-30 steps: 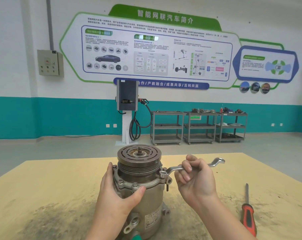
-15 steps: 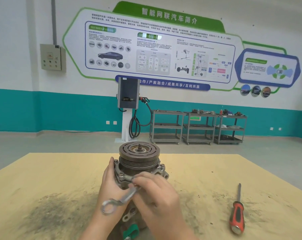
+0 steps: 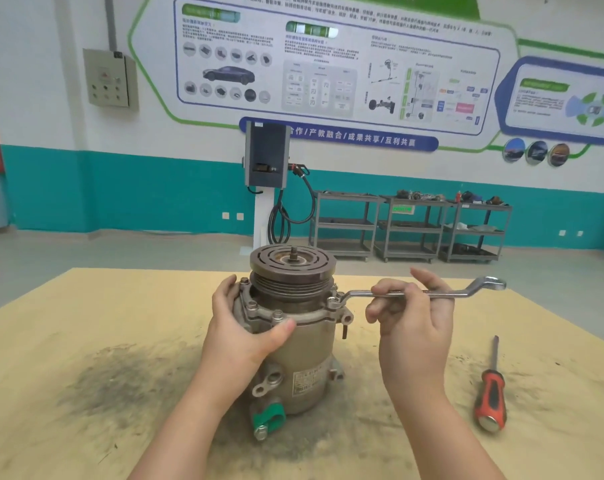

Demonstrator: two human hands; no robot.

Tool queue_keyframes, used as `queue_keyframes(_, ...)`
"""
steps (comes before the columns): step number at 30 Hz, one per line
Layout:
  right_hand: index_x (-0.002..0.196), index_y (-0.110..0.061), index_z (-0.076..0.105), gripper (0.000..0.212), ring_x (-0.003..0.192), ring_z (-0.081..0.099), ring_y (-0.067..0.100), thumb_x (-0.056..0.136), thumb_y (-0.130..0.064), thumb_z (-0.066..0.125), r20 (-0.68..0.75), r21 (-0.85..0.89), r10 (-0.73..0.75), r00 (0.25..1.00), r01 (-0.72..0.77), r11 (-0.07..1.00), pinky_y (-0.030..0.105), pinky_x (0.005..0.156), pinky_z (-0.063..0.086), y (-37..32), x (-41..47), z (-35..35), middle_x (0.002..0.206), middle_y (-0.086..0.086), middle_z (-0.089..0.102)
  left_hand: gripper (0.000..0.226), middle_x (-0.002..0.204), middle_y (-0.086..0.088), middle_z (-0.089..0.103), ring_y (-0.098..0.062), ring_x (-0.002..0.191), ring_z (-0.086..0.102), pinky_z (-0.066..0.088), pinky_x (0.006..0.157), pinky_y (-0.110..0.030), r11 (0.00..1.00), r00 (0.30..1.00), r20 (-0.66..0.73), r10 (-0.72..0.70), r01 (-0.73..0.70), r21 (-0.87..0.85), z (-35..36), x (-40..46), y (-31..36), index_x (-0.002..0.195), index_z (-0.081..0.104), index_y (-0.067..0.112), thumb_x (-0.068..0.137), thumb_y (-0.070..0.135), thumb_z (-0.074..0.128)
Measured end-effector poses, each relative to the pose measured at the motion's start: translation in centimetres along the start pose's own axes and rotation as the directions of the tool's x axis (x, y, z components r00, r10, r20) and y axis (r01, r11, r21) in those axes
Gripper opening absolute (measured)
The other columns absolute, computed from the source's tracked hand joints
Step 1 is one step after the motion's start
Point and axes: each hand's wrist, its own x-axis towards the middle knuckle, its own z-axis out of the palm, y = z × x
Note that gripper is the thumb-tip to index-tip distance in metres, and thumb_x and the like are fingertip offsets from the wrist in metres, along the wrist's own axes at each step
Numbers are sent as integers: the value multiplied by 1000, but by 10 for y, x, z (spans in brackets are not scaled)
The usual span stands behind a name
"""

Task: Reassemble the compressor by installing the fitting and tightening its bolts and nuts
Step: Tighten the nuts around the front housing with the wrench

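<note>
The compressor looks mostly assembled; bolts sit in its flange. Left hand grips it, right hand fingers curl round the wrench, apparently tightening one bolt.

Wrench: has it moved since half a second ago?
Yes. The wrench has swung from the near front of the compressor to its right side; its ring end now sits on a right flange bolt, handle pointing right, in the right hand.
</note>
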Motion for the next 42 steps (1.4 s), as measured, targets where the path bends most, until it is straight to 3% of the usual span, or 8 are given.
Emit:
queue_keyframes(7,94,-11,43,18,42,46,18,98,-1,28,-7,225,238,971,-230,947,24,44,39,10,15,-9,57,6,59,123,136,25,40,-4,128,48,40,111,-39,1000,1000,-1,-10,10,13,1,-4,7,148,15,41,49,56,87)
queue_keyframes(12,74,-17,49,30,42,48,25,98,-20,32,-62,74,-167,984,171,982,22,49,40,15,-11,-9,56,10,63,133,141,24,36,-6,130,45,39,112,-39,1000,1000,4,-13,13,13,3,-5,10,150,7,43,40,64,79)
queue_keyframes(16,69,-23,57,34,58,52,20,96,-19,37,272,-219,-508,817,566,795,25,55,40,19,-34,2,62,3,53,130,141,27,38,0,129,46,40,111,-36,1000,1000,17,-3,3,11,0,-4,6,148,9,48,45,63,87)
queue_keyframes(19,71,-5,60,26,69,52,12,93,-16,51,486,-357,-533,692,714,602,21,59,43,28,-46,8,73,3,53,131,137,35,40,4,125,50,43,108,-32,1000,1000,23,-5,6,-27,1,-2,0,144,13,54,35,71,86)
queue_keyframes(26,94,-1,67,24,86,59,17,92,-22,54,632,-350,-416,654,719,600,30,76,51,19,-47,12,93,6,62,99,115,27,62,6,107,61,49,88,-18,997,999,-34,-19,16,-72,6,-1,-7,118,42,54,31,73,84)
queue_keyframes(30,97,-26,55,21,69,61,17,104,-33,37,356,-155,-501,789,579,801,26,66,50,1,-28,7,86,0,61,106,110,47,55,17,105,56,51,72,-7,1000,999,-43,-4,3,-19,2,-5,-2,135,37,48,42,70,82)
queue_keyframes(34,95,-19,46,14,53,58,17,102,-21,33,54,44,-207,977,205,978,23,56,49,-2,-19,3,72,1,64,112,102,50,54,16,104,57,52,74,-11,1000,999,-48,-21,21,-5,0,-4,1,133,38,46,33,72,82)
queue_keyframes(42,89,-11,46,24,47,51,19,104,-11,28,60,290,225,972,-233,928,24,48,44,6,4,-7,62,7,59,95,106,42,59,6,108,61,55,88,-23,997,999,11,-33,33,-64,-6,1,-3,118,43,54,35,70,84)
